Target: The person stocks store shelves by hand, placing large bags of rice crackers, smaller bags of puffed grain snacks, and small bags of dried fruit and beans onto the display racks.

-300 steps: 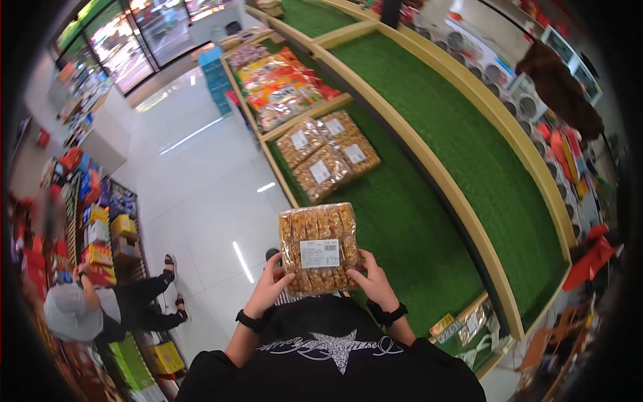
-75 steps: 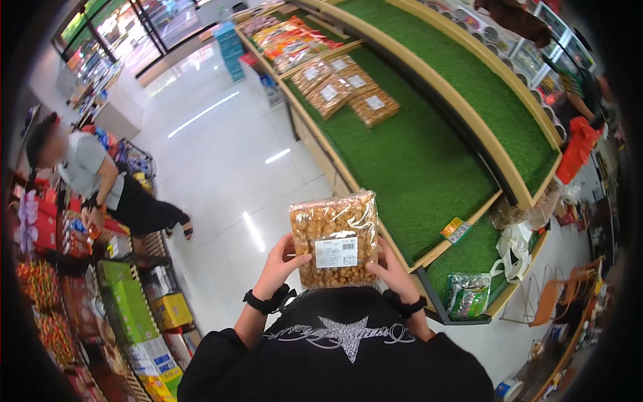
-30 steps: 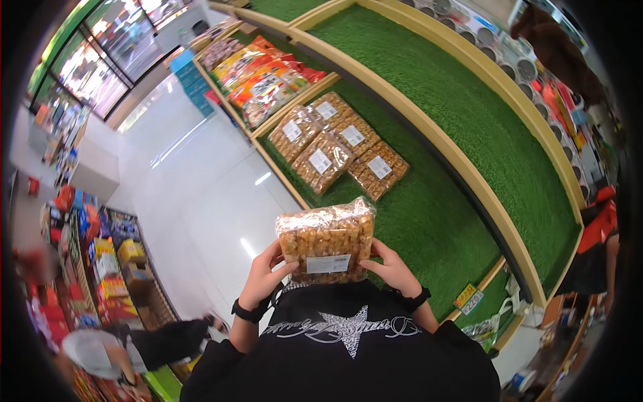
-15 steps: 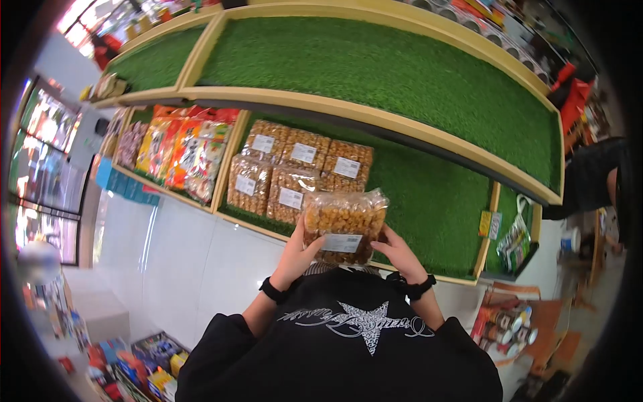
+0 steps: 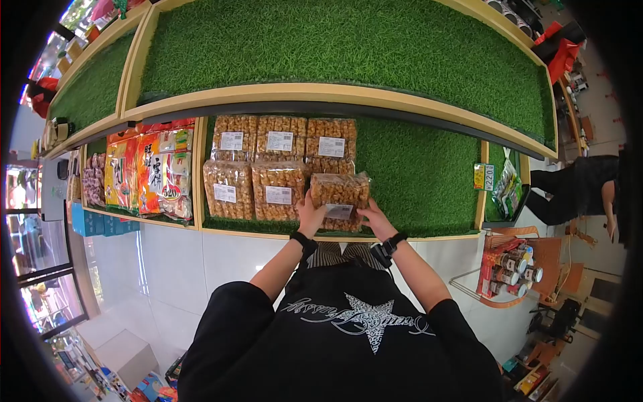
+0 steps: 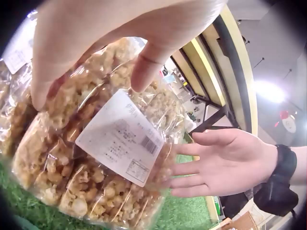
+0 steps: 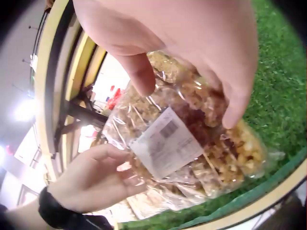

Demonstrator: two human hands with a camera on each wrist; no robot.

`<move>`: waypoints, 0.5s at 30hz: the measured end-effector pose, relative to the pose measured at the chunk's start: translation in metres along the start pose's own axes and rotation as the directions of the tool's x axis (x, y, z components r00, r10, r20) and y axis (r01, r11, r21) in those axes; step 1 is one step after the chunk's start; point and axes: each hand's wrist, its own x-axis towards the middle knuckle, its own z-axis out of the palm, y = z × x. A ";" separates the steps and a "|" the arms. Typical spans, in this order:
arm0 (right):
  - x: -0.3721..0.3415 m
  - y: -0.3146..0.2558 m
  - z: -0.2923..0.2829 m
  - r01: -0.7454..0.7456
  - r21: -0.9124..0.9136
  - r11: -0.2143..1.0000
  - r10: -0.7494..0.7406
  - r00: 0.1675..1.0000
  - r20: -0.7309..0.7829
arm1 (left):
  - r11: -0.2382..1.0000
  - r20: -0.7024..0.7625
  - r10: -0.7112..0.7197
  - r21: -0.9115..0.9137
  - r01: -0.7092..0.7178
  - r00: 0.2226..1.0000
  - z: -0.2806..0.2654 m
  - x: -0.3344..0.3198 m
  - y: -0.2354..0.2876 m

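A clear-wrapped pack of golden puffed-snack bars (image 5: 340,194), with a white label, is low over the green grass-lined shelf, at the right of the front row of like packs. My left hand (image 5: 310,216) grips its left edge, thumb on the front and fingers round the side. At the opposite edge is my right hand (image 5: 376,220); in the left wrist view its fingers (image 6: 187,181) reach straight to the pack and its thumb stands off it. Three more packs (image 5: 280,139) lie in the back row, and two (image 5: 278,194) in front.
Wooden dividers separate these packs from colourful snack bags (image 5: 151,171) at left and a price card (image 5: 483,177) at right. A raised green upper shelf (image 5: 335,53) runs behind. Jars sit in a low basket (image 5: 512,268) at lower right. Another person (image 5: 576,191) stands at far right.
I have turned to face the shelf, and the pack has moved from before my chest down to the front row. Compared with ten seconds ago, another pack lies on the shelf.
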 end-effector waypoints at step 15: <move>0.051 0.019 0.008 0.204 -0.248 0.947 -0.225 0.973 -0.057 | 0.997 0.047 0.042 -0.068 -0.038 0.998 -0.013 0.009 -0.006</move>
